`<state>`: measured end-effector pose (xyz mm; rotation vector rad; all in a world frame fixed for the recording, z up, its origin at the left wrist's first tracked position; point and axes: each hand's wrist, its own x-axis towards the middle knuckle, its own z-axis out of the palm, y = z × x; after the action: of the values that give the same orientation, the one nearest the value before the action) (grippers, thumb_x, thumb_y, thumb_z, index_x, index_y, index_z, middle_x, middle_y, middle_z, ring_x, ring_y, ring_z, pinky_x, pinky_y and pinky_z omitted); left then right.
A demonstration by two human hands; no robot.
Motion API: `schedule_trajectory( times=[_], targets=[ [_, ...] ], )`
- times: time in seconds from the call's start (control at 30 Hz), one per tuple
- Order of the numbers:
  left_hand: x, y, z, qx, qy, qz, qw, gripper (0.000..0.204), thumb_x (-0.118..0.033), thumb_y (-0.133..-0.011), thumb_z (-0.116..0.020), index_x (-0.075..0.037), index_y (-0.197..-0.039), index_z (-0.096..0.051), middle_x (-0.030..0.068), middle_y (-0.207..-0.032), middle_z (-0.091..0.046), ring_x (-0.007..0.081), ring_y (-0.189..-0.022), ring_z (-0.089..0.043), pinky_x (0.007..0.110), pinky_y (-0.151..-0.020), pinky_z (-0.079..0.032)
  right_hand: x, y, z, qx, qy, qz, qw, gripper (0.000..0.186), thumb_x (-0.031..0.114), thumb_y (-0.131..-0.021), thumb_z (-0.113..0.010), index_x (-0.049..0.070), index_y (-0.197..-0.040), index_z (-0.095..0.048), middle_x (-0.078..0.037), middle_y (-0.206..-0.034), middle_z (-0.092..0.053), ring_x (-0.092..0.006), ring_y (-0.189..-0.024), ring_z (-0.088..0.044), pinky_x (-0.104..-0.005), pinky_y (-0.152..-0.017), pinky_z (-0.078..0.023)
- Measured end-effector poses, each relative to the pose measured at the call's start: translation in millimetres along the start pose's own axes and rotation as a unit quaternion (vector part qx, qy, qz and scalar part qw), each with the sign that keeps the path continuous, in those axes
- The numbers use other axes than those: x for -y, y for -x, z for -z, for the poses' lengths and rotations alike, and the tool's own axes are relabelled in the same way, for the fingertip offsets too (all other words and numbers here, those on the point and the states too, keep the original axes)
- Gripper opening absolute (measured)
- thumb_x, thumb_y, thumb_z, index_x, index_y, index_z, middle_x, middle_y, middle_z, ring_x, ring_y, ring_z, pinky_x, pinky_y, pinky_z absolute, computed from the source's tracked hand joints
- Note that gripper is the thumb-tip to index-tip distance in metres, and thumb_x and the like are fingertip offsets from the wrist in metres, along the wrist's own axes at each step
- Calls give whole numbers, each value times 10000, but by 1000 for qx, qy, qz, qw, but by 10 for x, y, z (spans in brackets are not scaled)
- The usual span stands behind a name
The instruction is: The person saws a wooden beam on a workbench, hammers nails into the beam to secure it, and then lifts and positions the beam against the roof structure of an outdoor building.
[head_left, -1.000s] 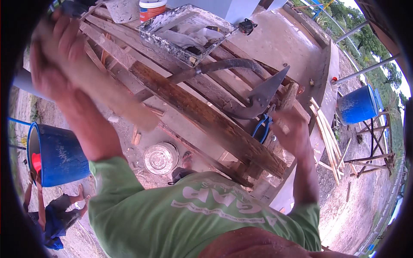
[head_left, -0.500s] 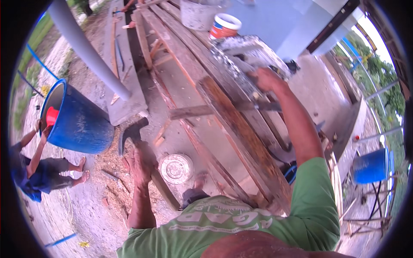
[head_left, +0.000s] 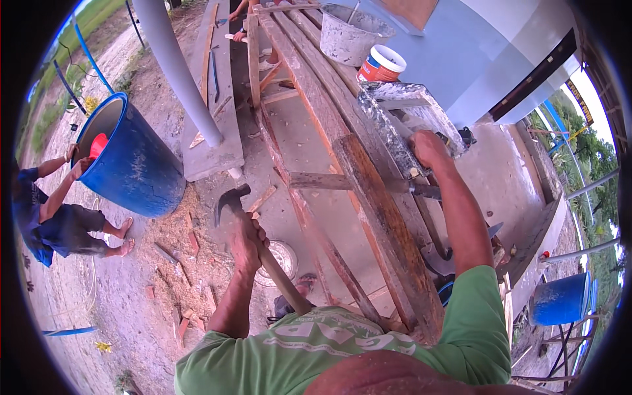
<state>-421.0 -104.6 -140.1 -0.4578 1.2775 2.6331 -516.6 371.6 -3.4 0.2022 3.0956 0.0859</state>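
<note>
Over on the far left a second person is crouching by a big blue barrel (head_left: pixel 135 158), one arm reaching in over its rim, well apart from the work. Coming right, the person's left hand (head_left: pixel 245 238) is wrapping tightly round the wooden handle of a claw hammer (head_left: pixel 232 199), fingers pressed together about the shaft just below the head; the handle is running back and down toward the green shirt, and the dark head is pointing up and away, its claw curling to the left. The hammer is hanging over the bare ground and wood chips, to the left of the long wooden frame (head_left: pixel 368 197), not touching it. That frame is lying with its long axis running from the near right up toward the far left, a short crosspiece (head_left: pixel 322 181) jutting off its left side toward the hammer. Further right, the right hand (head_left: pixel 428 148) is pressing down on the far side of the frame beside a mortar-crusted tray (head_left: pixel 401 112); whether it is clasping something or only bracing I cannot tell, as its fingers are hidden. So the frame is lying to the right of the hammer, and the right hand is the nearer one, already resting on it. Beyond sit a grey bucket (head_left: pixel 352 33) and a small paint tub (head_left: pixel 380 64).
</note>
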Motion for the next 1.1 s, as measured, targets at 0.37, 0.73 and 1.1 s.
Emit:
schedule_trajectory(
  times=[0.37,0.73,1.1],
  targets=[
    [104,-46,13,7,-38,27,999,408,-484,-1005,-524,-112,-1170,-504,7,-835,-533,129,-624,-541,309,-535,-468,-148,57,-40,-35,57,51,996,275,71,-869,-482,-7,-1039,-683,-248,-1157,-661,-455,-1041,-638,-508,-941,-504],
    [175,219,-133,45,-73,27,996,467,-510,-992,-551,-76,-1158,-505,19,-791,-511,122,-588,-541,293,-491,-472,-299,153,-118,24,-230,25,973,242,152,-896,-562,-18,-1021,-680,-199,-939,-712,-254,-893,-674,-382,-819,-501],
    [174,630,-27,21,-108,0,994,405,-465,-1005,-552,-77,-1121,-547,14,-777,-535,118,-588,-547,282,-487,-468,-108,-3,-161,83,-83,15,993,292,73,-800,-557,45,-1025,-742,-259,-1029,-693,-395,-978,-688,-461,-872,-521]
  ],
)
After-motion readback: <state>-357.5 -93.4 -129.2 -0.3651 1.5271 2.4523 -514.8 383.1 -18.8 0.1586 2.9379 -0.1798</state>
